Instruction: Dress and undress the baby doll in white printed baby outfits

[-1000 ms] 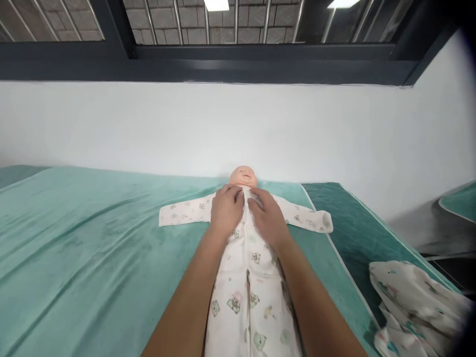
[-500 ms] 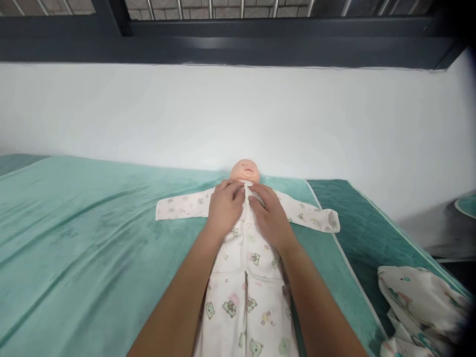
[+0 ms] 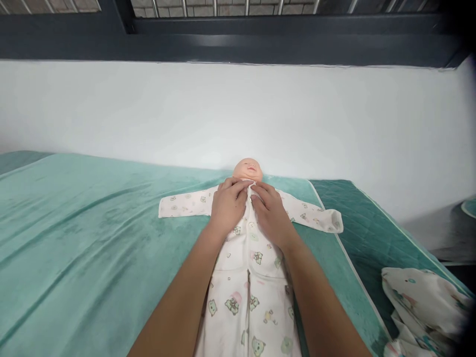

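A baby doll (image 3: 248,169) lies on its back, its head toward the wall. White baby pajamas (image 3: 267,292) with green and pink bear prints cover its body. The sleeves stretch out to both sides, the right one with a folded-looking cuff. At the neckline, my left hand (image 3: 229,202) pinches the left front edge between thumb and fingers. Opposite it, my right hand (image 3: 270,210) has its fingers closed on the right front edge, just under the doll's chin. My fingers partly hide the collar and any fastener there.
A light green cover (image 3: 92,238) with wrinkles spreads under the doll. Darker green quilted fabric (image 3: 357,233) lies to the right. Crumpled white printed cloth (image 3: 424,302) rests at the lower right. Behind stand a white wall (image 3: 186,109) and a dark window frame (image 3: 260,42).
My fingertips have drawn slightly closer together at the collar. The whole view has shifted a little, so everything appears slightly further right.
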`<state>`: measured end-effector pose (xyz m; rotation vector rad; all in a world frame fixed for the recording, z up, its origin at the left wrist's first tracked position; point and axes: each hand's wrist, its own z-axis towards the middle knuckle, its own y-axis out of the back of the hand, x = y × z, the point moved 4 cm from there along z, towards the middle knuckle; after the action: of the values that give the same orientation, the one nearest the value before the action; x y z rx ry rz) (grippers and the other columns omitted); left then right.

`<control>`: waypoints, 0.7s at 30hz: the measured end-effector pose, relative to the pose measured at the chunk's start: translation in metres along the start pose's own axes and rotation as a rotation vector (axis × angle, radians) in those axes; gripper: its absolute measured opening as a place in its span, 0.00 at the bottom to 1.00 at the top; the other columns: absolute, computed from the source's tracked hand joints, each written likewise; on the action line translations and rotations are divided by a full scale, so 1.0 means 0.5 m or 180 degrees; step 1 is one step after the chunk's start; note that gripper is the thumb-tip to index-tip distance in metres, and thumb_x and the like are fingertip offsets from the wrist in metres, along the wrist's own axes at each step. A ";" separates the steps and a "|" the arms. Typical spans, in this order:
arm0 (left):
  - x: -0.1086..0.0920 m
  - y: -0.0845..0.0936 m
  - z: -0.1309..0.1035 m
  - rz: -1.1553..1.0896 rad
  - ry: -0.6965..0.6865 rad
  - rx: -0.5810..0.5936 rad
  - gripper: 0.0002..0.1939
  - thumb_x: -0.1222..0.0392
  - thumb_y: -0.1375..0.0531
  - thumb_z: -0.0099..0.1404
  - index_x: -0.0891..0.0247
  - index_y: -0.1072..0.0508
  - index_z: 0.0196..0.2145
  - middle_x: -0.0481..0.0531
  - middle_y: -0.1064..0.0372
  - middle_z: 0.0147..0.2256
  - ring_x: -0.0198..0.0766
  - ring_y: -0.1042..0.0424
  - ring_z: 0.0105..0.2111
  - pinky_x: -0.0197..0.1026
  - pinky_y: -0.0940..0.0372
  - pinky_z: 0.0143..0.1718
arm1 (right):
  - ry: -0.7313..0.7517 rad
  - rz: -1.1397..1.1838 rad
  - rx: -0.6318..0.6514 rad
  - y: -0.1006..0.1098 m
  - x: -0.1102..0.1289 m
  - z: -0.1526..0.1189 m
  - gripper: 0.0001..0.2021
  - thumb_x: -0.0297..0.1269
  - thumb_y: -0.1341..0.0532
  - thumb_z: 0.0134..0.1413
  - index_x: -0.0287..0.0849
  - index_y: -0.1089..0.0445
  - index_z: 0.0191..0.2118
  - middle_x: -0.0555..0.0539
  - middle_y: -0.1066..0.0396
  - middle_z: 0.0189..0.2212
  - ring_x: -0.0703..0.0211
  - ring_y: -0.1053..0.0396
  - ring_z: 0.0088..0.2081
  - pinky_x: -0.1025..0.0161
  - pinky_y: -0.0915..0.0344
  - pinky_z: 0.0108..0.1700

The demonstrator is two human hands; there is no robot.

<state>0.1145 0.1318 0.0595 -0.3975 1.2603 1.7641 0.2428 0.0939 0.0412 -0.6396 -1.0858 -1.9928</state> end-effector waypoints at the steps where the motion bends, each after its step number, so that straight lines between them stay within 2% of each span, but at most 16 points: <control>1: -0.001 0.000 0.000 0.0008 0.0009 -0.0005 0.19 0.62 0.50 0.70 0.49 0.23 0.49 0.49 0.31 0.50 0.43 0.34 0.54 0.48 0.39 0.58 | -0.0192 0.0142 -0.0103 0.004 -0.001 0.000 0.14 0.36 0.46 0.61 0.50 0.30 0.50 0.44 0.34 0.57 0.49 0.41 0.61 0.44 0.45 0.64; 3: -0.002 0.001 0.001 -0.0002 0.0016 -0.0036 0.18 0.62 0.49 0.69 0.50 0.23 0.48 0.50 0.30 0.49 0.43 0.34 0.53 0.49 0.39 0.58 | -0.0578 0.0427 -0.0330 0.012 -0.003 -0.001 0.13 0.37 0.44 0.59 0.50 0.30 0.48 0.46 0.32 0.54 0.50 0.37 0.58 0.46 0.42 0.62; 6: -0.009 0.007 -0.007 -0.0078 -0.0046 -0.0147 0.14 0.61 0.46 0.68 0.53 0.22 0.45 0.49 0.29 0.48 0.43 0.33 0.52 0.48 0.39 0.58 | -0.0769 0.0750 -0.0533 0.022 0.002 -0.010 0.10 0.37 0.43 0.57 0.48 0.29 0.44 0.48 0.28 0.49 0.51 0.33 0.53 0.48 0.40 0.59; 10: -0.020 0.016 -0.037 -0.0147 -0.0173 -0.0151 0.12 0.61 0.45 0.68 0.54 0.22 0.44 0.50 0.29 0.50 0.42 0.35 0.55 0.47 0.40 0.59 | -0.0594 0.0933 -0.0643 0.032 0.014 -0.039 0.07 0.36 0.43 0.57 0.48 0.28 0.38 0.48 0.28 0.49 0.53 0.33 0.53 0.51 0.38 0.57; 14: -0.024 0.024 -0.069 -0.0219 -0.0256 -0.0032 0.14 0.60 0.46 0.69 0.53 0.23 0.47 0.50 0.32 0.54 0.41 0.39 0.59 0.47 0.44 0.62 | -0.0452 0.0838 -0.0660 0.033 0.023 -0.067 0.07 0.36 0.42 0.58 0.49 0.26 0.39 0.48 0.30 0.52 0.54 0.35 0.56 0.53 0.38 0.58; 21: -0.011 0.030 -0.069 -0.0731 0.0011 0.0073 0.11 0.55 0.43 0.68 0.52 0.23 0.45 0.48 0.33 0.56 0.40 0.40 0.60 0.45 0.43 0.62 | -0.0276 0.0461 -0.0677 0.034 0.038 -0.071 0.10 0.38 0.42 0.61 0.51 0.22 0.40 0.48 0.29 0.52 0.52 0.35 0.57 0.49 0.39 0.60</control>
<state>0.0974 0.0980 0.0575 -0.5113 1.1861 1.5542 0.2431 0.0506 0.0444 -0.8981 -0.8571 -1.9842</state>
